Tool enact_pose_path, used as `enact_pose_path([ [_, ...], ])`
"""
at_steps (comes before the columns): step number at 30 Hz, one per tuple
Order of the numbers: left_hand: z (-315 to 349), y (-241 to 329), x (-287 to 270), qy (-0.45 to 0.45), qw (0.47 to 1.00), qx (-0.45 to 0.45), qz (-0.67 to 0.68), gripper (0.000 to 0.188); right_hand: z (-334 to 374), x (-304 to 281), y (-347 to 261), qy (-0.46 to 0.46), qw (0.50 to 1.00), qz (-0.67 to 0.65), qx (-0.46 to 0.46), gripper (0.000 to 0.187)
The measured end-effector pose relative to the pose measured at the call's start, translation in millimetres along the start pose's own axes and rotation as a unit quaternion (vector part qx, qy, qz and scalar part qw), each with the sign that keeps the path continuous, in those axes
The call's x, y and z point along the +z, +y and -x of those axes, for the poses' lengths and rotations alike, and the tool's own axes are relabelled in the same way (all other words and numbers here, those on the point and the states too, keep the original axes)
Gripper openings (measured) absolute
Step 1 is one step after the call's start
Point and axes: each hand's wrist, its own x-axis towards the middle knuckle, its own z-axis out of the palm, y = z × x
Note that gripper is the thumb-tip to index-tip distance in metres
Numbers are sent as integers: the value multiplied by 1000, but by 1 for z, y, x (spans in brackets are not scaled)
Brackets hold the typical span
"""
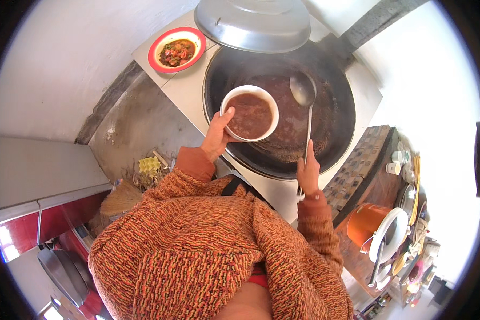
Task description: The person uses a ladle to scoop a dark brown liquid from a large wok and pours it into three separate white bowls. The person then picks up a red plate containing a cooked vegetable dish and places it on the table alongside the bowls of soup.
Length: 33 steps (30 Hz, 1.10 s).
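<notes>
My left hand [217, 133] grips a white bowl [274, 118] by its left side, with the thumb over the rim. Reddish-brown soup [249, 116] fills most of the bowl, which is above the near left part of a big black wok [349, 109]. More of the same brown liquid [282, 101] covers the bottom of the wok. Closed round the handle of a metal ladle [303, 89] is my right hand [308, 169]. The ladle's head points away from me, over the liquid, and looks shiny; whether it touches the surface I cannot tell.
A large metal lid [253, 24] leans behind the wok. On the stove's left corner sits a red-rimmed plate [153, 56] of cooked food. To the right, a wooden table [357, 261] carries an orange bucket [365, 224] and several dishes. A straw broom [121, 200] is at lower left.
</notes>
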Motion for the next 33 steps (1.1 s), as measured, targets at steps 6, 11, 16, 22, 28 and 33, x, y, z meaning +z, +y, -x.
enact_pose_path([
  [6, 19, 9, -21, 54, 998, 11, -7, 55, -24, 52, 93, -66, 963, 158, 209, 59],
  [11, 30, 15, -32, 53, 998, 19, -38, 59, -27, 95, 133, -91, 957, -34, 273, 59],
  [16, 38, 19, -37, 73, 996, 11, -47, 60, -36, 99, 78, -155, 773, -459, 409, 60],
  [22, 38, 16, -39, 52, 998, 13, -38, 60, -15, 83, 61, -210, 582, -679, 395, 63],
  [28, 33, 9, -42, 39, 999, -12, -32, 61, 0, 45, 15, -205, 574, -719, 334, 63],
  [33, 30, 5, -35, 52, 998, -6, -37, 60, 5, 19, -10, -178, 553, -747, 324, 63],
])
